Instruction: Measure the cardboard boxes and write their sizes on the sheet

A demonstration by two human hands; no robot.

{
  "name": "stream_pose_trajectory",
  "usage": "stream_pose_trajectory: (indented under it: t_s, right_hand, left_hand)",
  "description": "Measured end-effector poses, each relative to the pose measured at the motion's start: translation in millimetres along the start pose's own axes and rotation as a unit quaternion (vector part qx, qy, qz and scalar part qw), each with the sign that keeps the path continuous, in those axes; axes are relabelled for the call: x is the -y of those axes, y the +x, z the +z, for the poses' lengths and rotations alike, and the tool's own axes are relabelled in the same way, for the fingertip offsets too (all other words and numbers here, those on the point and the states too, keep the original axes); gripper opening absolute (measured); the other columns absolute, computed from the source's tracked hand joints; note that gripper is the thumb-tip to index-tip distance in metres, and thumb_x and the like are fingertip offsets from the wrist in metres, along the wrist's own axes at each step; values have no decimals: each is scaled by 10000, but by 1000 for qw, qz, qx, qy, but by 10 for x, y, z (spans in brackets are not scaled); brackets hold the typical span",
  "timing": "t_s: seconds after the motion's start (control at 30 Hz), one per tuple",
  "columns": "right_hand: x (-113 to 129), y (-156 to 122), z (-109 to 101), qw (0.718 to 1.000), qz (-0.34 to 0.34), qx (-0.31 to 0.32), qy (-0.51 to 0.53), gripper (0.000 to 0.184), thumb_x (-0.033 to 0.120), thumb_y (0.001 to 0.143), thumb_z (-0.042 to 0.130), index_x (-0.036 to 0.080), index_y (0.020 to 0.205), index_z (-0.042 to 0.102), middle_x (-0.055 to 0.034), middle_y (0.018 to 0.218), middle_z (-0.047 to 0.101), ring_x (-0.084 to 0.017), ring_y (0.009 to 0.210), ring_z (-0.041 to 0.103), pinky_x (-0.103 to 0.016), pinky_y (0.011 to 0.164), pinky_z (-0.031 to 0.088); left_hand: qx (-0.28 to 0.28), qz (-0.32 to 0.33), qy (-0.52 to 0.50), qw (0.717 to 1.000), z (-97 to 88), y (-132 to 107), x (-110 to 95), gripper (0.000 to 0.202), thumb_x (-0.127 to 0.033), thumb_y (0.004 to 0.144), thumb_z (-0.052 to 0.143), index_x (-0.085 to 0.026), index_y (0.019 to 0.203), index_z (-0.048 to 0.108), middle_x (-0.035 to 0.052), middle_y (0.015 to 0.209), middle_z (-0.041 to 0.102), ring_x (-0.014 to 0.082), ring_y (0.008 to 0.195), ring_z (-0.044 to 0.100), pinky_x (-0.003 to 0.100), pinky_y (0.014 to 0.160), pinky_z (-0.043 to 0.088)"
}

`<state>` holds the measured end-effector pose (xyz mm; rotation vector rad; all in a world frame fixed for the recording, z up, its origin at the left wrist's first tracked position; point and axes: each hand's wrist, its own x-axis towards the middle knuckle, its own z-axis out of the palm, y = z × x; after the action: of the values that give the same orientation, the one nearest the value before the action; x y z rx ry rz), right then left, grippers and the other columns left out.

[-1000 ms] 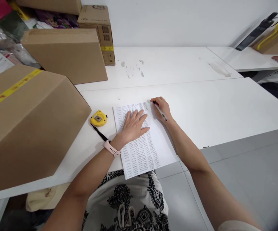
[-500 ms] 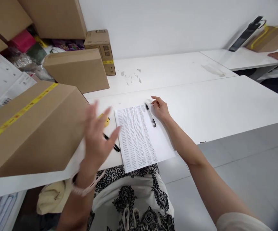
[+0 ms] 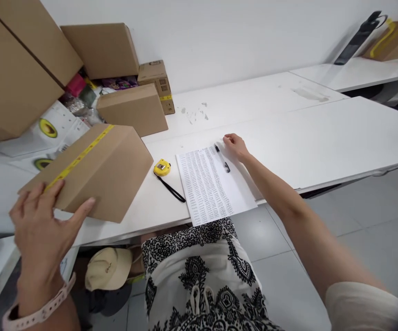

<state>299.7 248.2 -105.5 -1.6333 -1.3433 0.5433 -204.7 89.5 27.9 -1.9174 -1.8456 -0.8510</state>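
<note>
My left hand (image 3: 42, 225) lies on the near end of a brown cardboard box (image 3: 116, 168) sealed with yellow tape. Its fingers are spread over the top, and the thumb rests against the side. On the white table, my right hand (image 3: 236, 146) sits by the upper right edge of a printed sheet (image 3: 202, 184), fingers loosely bent, with nothing visible in them. A black-and-clear pen (image 3: 222, 158) lies on the sheet just left of that hand. Between box and sheet is a yellow tape measure (image 3: 162, 168) with a black wrist strap (image 3: 173, 188).
More cardboard boxes (image 3: 133, 110) and packages with avocado pictures (image 3: 49, 128) crowd the back left. A dark bottle (image 3: 357, 39) stands by a brown box (image 3: 388, 41) at the far right. Below the table's front edge is a beige cap (image 3: 109, 269).
My left hand has moved left and down, from above the table onto the cardboard box. The tape measure is now uncovered. My right hand stays by the sheet while the view has shifted.
</note>
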Motion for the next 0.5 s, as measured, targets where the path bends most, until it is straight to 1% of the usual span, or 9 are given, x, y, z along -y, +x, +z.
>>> stream_pose_trajectory:
  t_s: [0.07,0.1,0.2,0.23,0.3,0.33,0.4,0.47,0.5]
  right_hand:
    - [268,-106,93,996,-58,34,-56,441,385,903,568,89,1217,663,-189,1178,687,-246,971,641,-423,919,494]
    - [431,-188,180,990,-99,68,-73,446,381,915,571,97,1249,653,-193,1231,674,-256,1030,637,-433,956,484]
    - [949,-502,592,956,-188,204,-98,476,420,954,564,155,1346,611,-159,1345,645,-285,1230,569,-463,1068,423]
    - [1109,-606,761,942,-200,243,-115,523,454,955,571,172,1396,575,-160,1381,624,-305,1275,538,-483,1083,405]
    - [1374,-770,1099,924,-186,293,-158,678,555,904,629,200,1469,507,-173,1428,581,-355,1277,522,-513,1063,406]
    - [1473,-824,1253,917,-187,304,-179,695,552,900,632,206,1485,487,-173,1417,582,-361,1247,535,-507,1044,413]
    - [1599,-884,1495,902,-205,308,-222,609,444,929,614,190,1470,497,-182,1359,604,-341,1194,550,-470,1022,411]
    - [1642,-910,1622,893,-227,297,-250,510,336,956,574,145,1427,526,-199,1291,628,-317,1161,555,-444,1022,396]
    - [1643,-926,1636,892,-235,291,-253,475,303,963,562,126,1403,538,-204,1264,639,-310,1152,555,-441,1028,389]
  left_hand:
    - [-19,29,34,999,18,22,33,789,-673,834,619,-88,1364,634,216,1461,577,355,1381,510,465,1187,324]
    - [-17,36,41,998,24,30,47,798,-675,842,608,-63,1352,639,236,1443,586,354,1370,522,459,1184,330]
    - [-17,42,44,998,31,47,78,825,-688,843,589,-21,1325,652,272,1412,598,366,1358,534,466,1178,338]
    - [-18,42,41,998,29,51,87,830,-691,840,584,-21,1325,653,274,1414,596,374,1359,532,476,1175,342]
    - [-19,40,30,999,18,56,110,822,-692,831,579,-42,1329,655,266,1432,586,391,1366,524,504,1167,353]
    - [-17,40,24,999,9,57,126,802,-685,829,577,-70,1339,653,246,1450,578,394,1376,515,518,1164,357]
    - [-5,47,17,999,-17,57,167,747,-662,829,582,-143,1363,637,190,1500,551,385,1407,486,533,1165,358]
    - [4,51,10,999,-48,52,216,712,-642,826,592,-192,1376,622,148,1533,528,373,1436,456,533,1178,344]
    - [14,44,0,999,-63,47,240,712,-632,818,606,-198,1381,616,141,1545,516,368,1450,440,526,1191,328]
